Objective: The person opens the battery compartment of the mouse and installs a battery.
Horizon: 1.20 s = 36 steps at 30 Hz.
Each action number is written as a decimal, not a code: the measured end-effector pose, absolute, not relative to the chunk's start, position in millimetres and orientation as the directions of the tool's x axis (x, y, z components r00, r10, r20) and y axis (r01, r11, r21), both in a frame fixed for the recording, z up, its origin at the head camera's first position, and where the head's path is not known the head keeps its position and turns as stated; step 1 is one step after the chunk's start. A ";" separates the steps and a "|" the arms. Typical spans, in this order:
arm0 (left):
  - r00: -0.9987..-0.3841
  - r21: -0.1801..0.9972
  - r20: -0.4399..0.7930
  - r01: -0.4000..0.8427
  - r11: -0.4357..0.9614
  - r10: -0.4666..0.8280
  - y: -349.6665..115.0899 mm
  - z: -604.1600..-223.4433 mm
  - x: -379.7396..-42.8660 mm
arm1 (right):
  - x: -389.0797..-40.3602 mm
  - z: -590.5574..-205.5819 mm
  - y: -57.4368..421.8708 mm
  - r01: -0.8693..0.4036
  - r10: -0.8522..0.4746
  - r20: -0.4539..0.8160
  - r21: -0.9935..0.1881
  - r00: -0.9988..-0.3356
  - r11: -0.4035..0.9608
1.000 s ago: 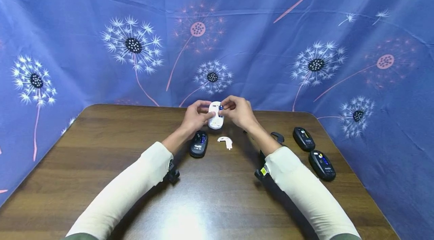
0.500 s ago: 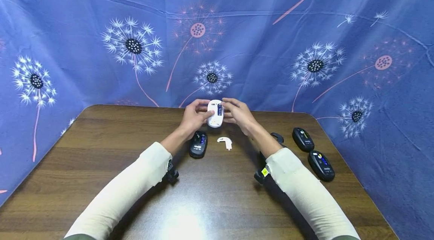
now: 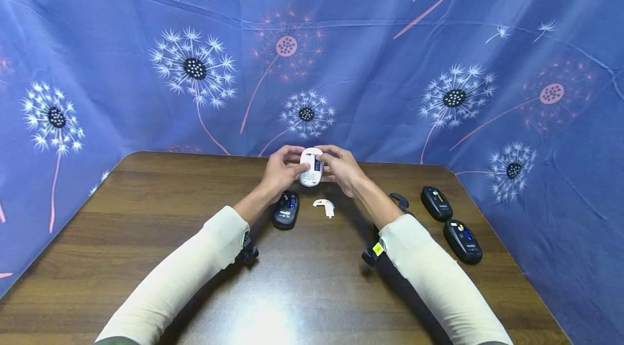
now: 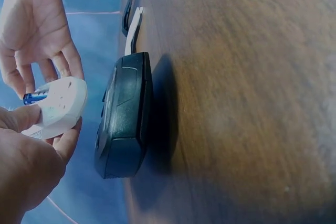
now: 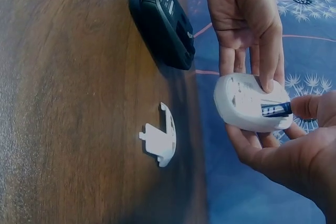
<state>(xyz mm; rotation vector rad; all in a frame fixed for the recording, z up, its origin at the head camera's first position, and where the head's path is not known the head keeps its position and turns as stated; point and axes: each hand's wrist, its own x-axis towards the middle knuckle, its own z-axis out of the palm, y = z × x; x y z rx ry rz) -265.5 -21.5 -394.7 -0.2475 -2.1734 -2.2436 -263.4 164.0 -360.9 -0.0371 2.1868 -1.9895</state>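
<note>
A white computer mouse is held up over the far part of the table, its underside toward me and its battery bay uncovered. My left hand grips it from the left, thumb across the underside. A blue battery lies in the bay, slightly tilted in the right wrist view. My right hand has its thumb at the battery's end and its fingers under the mouse's right side. Below, the white battery cover lies on the table. A black mouse rests upside down near my left hand.
Two more black mice lie upside down toward the table's right edge. A black curved cover lies partly behind my right forearm. A patterned blue cloth hangs behind the wooden table.
My right fingers lifted off the battery and spread along the mouse's side, baring the battery. Now the right thumb is back at the battery's end. The left hand keeps its grip.
</note>
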 end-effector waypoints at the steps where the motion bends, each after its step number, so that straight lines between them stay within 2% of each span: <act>1: -0.987 0.993 0.118 0.115 -0.037 0.106 -21.6 -394.7 -265.1 | -263.6 -361.0 163.4 0.112 -0.139 -0.124 -0.989 -0.982 0.096; 6: -0.986 0.992 0.125 0.122 -0.029 0.112 -22.4 -396.1 -263.9 | -263.6 -362.1 160.8 0.119 -0.131 -0.133 -0.987 -0.982 0.109; 12: -0.986 0.992 0.118 0.114 -0.046 0.114 -20.2 -399.3 -263.9 | -261.6 -365.3 160.7 0.062 -0.113 -0.089 -0.974 -0.990 0.217; 15: -0.985 0.992 0.116 0.109 -0.061 0.124 -18.2 -399.3 -263.1 | -260.4 -367.1 161.2 -0.019 -0.101 -0.015 -0.946 -0.995 0.323; 18: -0.985 0.992 0.113 0.105 -0.067 0.129 -16.0 -397.9 -263.0 | -259.2 -366.9 160.9 -0.107 -0.092 0.071 -0.870 -0.993 0.482; 21: -0.987 0.993 0.110 0.106 -0.047 0.119 -13.8 -395.2 -264.4 | -261.0 -366.5 161.2 -0.137 -0.074 0.116 -0.789 -0.991 0.599; 24: -0.991 0.994 0.107 0.109 0.016 0.084 -14.3 -393.2 -266.0 | -262.4 -366.1 160.0 -0.101 -0.056 0.084 -0.803 -0.995 0.587; 28: -0.996 0.992 0.077 0.081 0.101 0.044 -14.7 -393.0 -269.6 | -263.6 -365.8 160.2 -0.004 -0.056 -0.025 -0.885 -0.998 0.466; 31: -0.999 0.992 0.027 0.030 0.120 0.031 -14.9 -395.1 -272.5 | -265.6 -367.3 160.1 0.056 -0.073 -0.093 -0.917 -0.993 0.395; 36: -1.000 0.988 -0.016 -0.015 0.153 0.008 -16.1 -397.8 -276.8 | -270.4 -371.7 157.6 0.116 -0.087 -0.159 -0.923 -0.983 0.367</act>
